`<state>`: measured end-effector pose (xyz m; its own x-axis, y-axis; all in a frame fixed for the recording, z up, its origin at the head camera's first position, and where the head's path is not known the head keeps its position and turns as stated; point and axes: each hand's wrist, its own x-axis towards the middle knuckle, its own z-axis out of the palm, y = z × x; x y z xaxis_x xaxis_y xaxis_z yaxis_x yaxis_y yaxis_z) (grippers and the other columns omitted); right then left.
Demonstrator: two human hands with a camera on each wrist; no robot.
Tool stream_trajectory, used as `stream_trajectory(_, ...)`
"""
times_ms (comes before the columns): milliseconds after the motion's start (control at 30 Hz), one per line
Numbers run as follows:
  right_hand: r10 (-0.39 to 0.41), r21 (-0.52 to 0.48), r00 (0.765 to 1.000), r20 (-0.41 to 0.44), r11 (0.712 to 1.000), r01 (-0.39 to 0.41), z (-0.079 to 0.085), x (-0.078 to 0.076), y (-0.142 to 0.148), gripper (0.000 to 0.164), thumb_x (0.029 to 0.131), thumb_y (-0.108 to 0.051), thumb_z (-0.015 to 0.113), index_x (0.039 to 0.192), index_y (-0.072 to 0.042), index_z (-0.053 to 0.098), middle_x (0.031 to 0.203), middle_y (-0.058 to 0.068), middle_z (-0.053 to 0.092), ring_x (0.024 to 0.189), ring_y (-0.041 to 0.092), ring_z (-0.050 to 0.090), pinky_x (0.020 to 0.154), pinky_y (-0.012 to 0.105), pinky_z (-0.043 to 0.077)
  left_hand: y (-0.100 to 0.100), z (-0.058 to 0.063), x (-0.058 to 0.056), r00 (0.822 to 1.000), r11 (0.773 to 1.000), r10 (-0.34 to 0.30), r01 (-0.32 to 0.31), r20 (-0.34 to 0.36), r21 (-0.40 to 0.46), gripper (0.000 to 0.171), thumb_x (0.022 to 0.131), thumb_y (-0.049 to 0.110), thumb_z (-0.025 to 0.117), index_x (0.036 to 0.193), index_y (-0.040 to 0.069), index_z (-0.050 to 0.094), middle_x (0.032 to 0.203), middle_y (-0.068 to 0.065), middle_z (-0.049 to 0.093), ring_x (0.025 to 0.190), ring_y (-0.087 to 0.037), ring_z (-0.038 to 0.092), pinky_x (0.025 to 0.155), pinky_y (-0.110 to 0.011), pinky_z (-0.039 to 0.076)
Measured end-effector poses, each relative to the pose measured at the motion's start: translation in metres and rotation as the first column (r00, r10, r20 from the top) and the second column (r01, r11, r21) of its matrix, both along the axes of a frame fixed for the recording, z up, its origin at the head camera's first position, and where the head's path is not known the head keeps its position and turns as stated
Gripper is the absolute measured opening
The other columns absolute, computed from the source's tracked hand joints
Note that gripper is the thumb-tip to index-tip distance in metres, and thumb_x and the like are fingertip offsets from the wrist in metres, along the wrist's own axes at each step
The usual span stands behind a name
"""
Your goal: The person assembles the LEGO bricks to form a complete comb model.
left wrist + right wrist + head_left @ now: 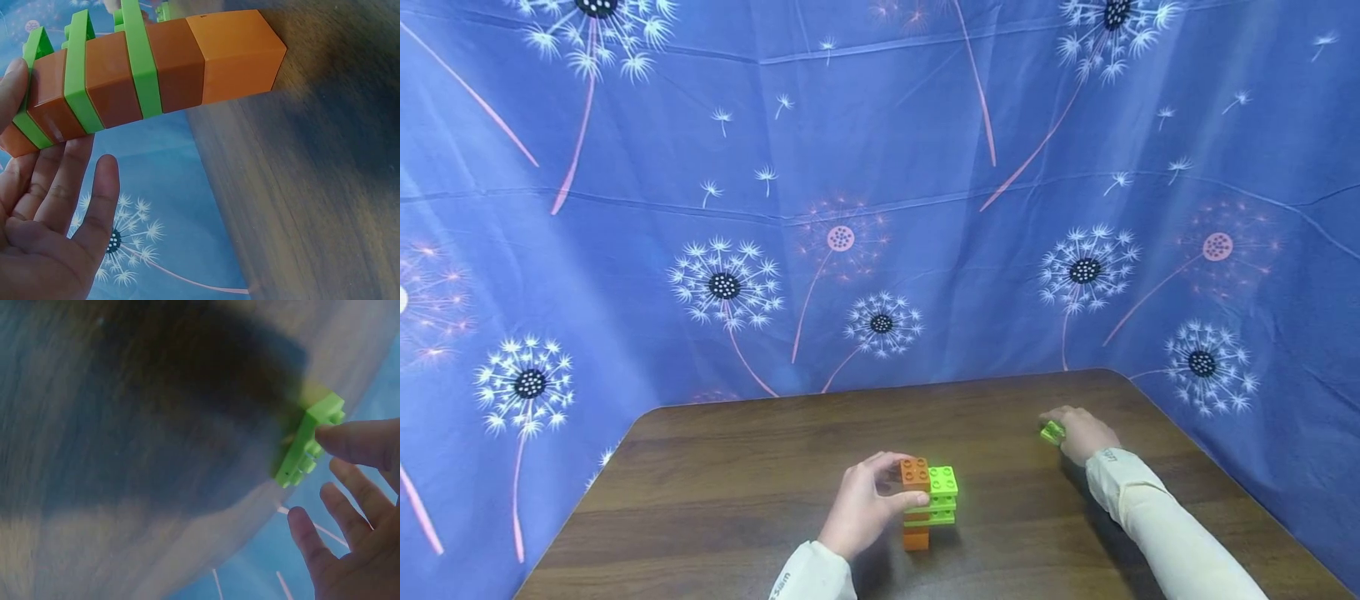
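My left hand grips a tall stack of orange toy bricks near its top, thumb on the near side and fingers behind. Several bright green bricks sit between the orange ones and jut out to the right. In the left wrist view the orange stack lies across the frame, its lighter orange end near the tabletop. Farther right, my right hand pinches a small green brick by the table. The right wrist view shows the thumb against this studded brick; the index finger is hidden there.
The brown wooden table has rounded far corners. Behind and beside it hangs a blue cloth printed with dandelions. The right arm's sleeve reaches across the table's right side.
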<state>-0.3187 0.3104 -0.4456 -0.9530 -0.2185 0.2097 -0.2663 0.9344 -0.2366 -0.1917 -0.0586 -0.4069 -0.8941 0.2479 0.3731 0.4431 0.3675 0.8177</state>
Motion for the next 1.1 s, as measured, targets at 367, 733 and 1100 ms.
stream_trajectory(367,0.021,0.050,0.999,0.049,0.998,-0.023,-0.009,-0.006,-0.002,0.066,0.071,0.019,0.066,0.133,-0.004,0.064,0.140,0.029,0.055,0.130,0.055,0.047,0.103,0.070,0.039,0.000,-0.002,-0.001,1.000,1.000,0.003,-0.003,0.013,0.006,0.039,0.078,0.016,0.087,0.112,0.003,0.073,0.102,-0.008,0.075,0.089,-0.018,0.072,0.080,-0.029,0.058)
stream_trajectory(733,0.034,0.068,0.996,0.077,0.997,-0.039,-0.008,-0.011,0.004,0.053,0.078,0.010,0.071,0.130,-0.002,0.066,0.126,0.032,0.063,0.119,0.054,0.056,0.097,0.067,0.046,0.000,-0.001,-0.003,1.000,1.000,-0.012,0.012,-0.009,-0.006,0.038,0.079,0.016,0.087,0.111,0.002,0.072,0.100,-0.010,0.075,0.087,-0.017,0.072,0.079,-0.032,0.059)
stream_trajectory(1100,0.069,0.009,0.994,0.088,0.997,-0.070,-0.007,-0.004,0.006,0.044,0.084,-0.016,0.081,0.123,-0.001,0.070,0.119,0.027,0.067,0.112,0.051,0.060,0.091,0.064,0.049,0.000,0.000,-0.003,1.000,1.000,-0.011,0.011,-0.008,-0.003,0.038,0.079,0.016,0.087,0.110,0.002,0.072,0.099,-0.009,0.075,0.086,-0.018,0.073,0.079,-0.030,0.059)
